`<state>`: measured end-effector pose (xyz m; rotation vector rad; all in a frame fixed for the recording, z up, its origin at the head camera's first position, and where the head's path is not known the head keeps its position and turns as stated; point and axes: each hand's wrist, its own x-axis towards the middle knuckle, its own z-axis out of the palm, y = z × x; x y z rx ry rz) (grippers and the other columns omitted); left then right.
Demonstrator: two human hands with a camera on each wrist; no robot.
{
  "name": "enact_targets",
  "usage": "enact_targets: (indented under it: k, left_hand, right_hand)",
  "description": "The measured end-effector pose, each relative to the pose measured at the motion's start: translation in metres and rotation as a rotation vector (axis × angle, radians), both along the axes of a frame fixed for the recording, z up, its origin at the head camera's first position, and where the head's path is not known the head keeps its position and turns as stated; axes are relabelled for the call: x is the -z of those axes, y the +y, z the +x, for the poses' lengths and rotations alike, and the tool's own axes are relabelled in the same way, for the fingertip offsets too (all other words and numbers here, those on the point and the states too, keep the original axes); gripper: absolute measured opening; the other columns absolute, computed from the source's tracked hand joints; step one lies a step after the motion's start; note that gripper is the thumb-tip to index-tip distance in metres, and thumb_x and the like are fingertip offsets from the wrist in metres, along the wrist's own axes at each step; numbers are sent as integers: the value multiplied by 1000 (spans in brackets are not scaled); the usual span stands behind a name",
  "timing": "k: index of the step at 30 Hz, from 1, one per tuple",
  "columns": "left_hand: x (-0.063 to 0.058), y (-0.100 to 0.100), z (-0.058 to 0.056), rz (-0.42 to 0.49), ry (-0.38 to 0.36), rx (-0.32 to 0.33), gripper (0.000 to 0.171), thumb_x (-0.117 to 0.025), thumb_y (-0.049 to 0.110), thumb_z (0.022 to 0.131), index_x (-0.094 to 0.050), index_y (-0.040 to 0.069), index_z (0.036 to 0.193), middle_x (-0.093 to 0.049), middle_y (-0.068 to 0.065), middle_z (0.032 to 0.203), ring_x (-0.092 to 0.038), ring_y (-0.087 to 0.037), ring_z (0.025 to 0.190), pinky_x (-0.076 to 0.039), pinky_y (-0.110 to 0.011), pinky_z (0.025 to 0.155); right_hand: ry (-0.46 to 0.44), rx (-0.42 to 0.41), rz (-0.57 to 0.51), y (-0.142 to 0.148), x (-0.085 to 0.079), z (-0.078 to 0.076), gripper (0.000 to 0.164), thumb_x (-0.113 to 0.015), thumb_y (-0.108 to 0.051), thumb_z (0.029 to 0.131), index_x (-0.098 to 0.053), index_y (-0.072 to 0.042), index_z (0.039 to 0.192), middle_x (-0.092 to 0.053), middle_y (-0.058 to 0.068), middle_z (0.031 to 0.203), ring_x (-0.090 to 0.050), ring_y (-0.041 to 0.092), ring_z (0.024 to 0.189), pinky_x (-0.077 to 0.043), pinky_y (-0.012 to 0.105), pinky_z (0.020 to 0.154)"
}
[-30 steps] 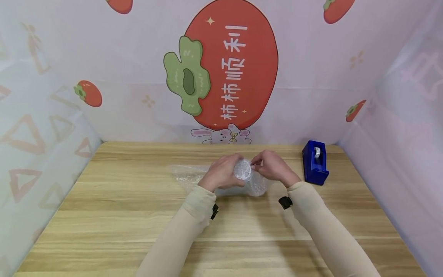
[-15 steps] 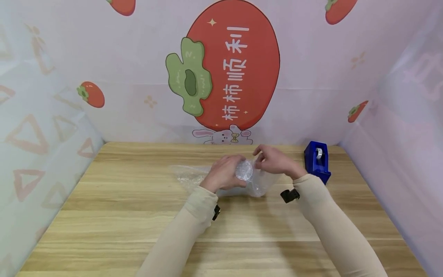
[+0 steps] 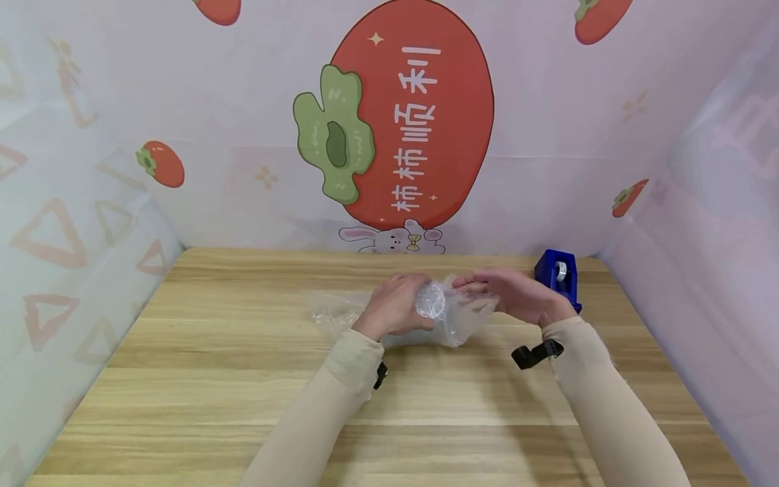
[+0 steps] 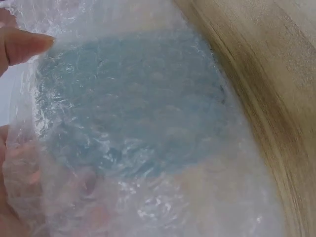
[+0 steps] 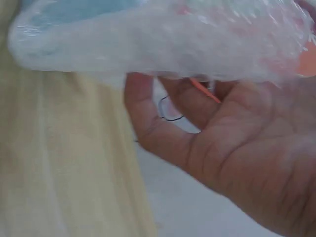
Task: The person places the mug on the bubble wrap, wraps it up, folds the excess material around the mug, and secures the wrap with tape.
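Wood-grained table (image 3: pixel 201 399), pale back wall (image 3: pixel 243 101) printed with red fruit (image 3: pixel 453 115), patterned left wall (image 3: pixel 45 169), right wall (image 3: pixel 712 270) perhaps starred

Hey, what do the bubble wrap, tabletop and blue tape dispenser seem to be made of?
Bubble wrap: see-through, shiny plastic film, by its bubbles, creases and glints.
Tabletop: wood or wood-look laminate, smooth and pale; grain streaks show, but I can't tell which.
Tape dispenser: probably hard plastic, solid blue, with crisp edges; painted metal can't be ruled out.

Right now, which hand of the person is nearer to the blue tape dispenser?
The right hand. In the head view it is just left of the blue tape dispenser, at the bubble wrap; the left hand, farther left, grips the wrapped object.
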<state>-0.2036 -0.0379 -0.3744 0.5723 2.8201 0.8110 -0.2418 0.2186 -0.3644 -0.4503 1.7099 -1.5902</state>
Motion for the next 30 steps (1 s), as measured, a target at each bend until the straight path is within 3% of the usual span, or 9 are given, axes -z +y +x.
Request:
enact_targets:
  k: [2, 4, 6, 8, 12, 15, 18, 22, 30]
  left_hand:
    - [0, 0, 2, -18, 18, -13, 77, -89, 32, 78, -54, 12, 144, -54, -4, 147, -46, -28, 132, -36, -51, 112]
    - [0, 1, 4, -38, 40, -28, 78, -89, 34, 78, -54, 11, 144, -54, -4, 147, -46, -28, 133, -38, -51, 111]
    - [1, 2, 7, -56, 56, -44, 78, -89, 36, 79, -54, 11, 144, -54, -5, 147, -46, -29, 133, -39, -52, 110]
    - [1, 3, 9, -67, 66, -60, 79, -88, 38, 79, -54, 11, 145, -53, -5, 148, -45, -28, 134, -40, -52, 109]
    - [4, 4, 11, -73, 76, -78, 79, -87, 40, 80, -53, 12, 146, -52, -4, 148, -44, -28, 135, -41, -52, 107]
    - [7, 6, 12, -78, 85, -85, 79, -87, 40, 79, -54, 13, 145, -52, -4, 148, -45, -28, 133, -41, -51, 106]
    - [7, 7, 13, -79, 87, -91, 79, -87, 40, 79, -54, 13, 145, -52, -4, 148, -45, -28, 133, -41, -53, 106]
    - [6, 8, 15, -80, 92, -102, 78, -87, 41, 79, -54, 13, 145, -53, -5, 147, -45, -29, 132, -41, -53, 106]
    - [5, 12, 21, -73, 114, -144, 77, -87, 42, 79, -57, 11, 142, -57, -7, 141, -49, -28, 126, -45, -51, 99]
  right_hand:
    - [42, -38, -80, 4, 12, 6, 55, -55, -11, 103, -33, 11, 149, -50, 19, 145, -56, 26, 125, -50, 42, 102]
    - [84, -61, -133, 5, 24, 11, 67, -64, 3, 95, -29, 9, 152, -45, 17, 149, -54, 24, 127, -50, 41, 103]
    - [120, -43, -172, 4, 34, 17, 78, -70, 12, 87, -27, 9, 153, -42, 18, 151, -55, 24, 127, -52, 40, 100]
    - [173, 14, -159, 2, 41, 22, 80, -72, 14, 84, -33, 7, 152, -44, 18, 150, -57, 22, 125, -54, 37, 97]
    - [301, 165, -20, -6, 50, 29, 51, -71, -5, 94, -54, 2, 142, -51, 14, 149, -51, 22, 132, -48, 36, 103]
    - [346, 279, 39, -12, 53, 31, 35, -61, -17, 103, -64, 3, 132, -58, 13, 143, -52, 21, 133, -46, 34, 106]
    - [327, 383, -9, -19, 53, 33, 36, -54, -17, 106, -62, 10, 130, -64, 16, 132, -61, 19, 119, -51, 33, 99]
    - [310, 447, -77, -29, 50, 36, 39, -51, -15, 108, -58, 17, 129, -67, 14, 119, -65, 14, 103, -56, 29, 89]
    - [302, 509, -34, -39, 42, 32, 34, -47, -18, 109, -60, 12, 119, -64, 12, 120, -62, 15, 104, -53, 28, 90]
